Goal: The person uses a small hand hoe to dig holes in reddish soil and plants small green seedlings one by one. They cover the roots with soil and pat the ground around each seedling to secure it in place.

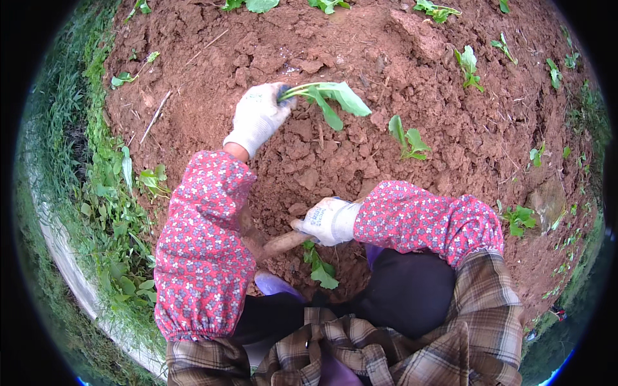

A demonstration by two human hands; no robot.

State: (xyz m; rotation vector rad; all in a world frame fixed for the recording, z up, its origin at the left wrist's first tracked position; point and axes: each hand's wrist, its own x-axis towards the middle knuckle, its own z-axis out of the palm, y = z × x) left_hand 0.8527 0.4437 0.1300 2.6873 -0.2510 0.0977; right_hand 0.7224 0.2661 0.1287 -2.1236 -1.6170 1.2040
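My left hand [261, 116], in a white glove with dark fingertips, is closed around the stems of a leafy green seedling [338, 100]. Its leaves point right, above the loose reddish soil [290, 161]. Lower down, my right hand [327, 220], also gloved, grips a thick wooden handle [285, 243] that slants down to the left. The handle's far end by my left sleeve is hard to make out, so the kind of tool does not show. A planted seedling [409, 138] stands in the soil right of the held one. Another seedling [322, 269] lies low near my feet.
Several more seedlings dot the soil, among them one at the upper right [468, 64] and one at the right [519, 220]. Green weeds [116, 257] and a pale path edge [71, 270] run along the left. A dry stick [156, 117] lies on the soil.
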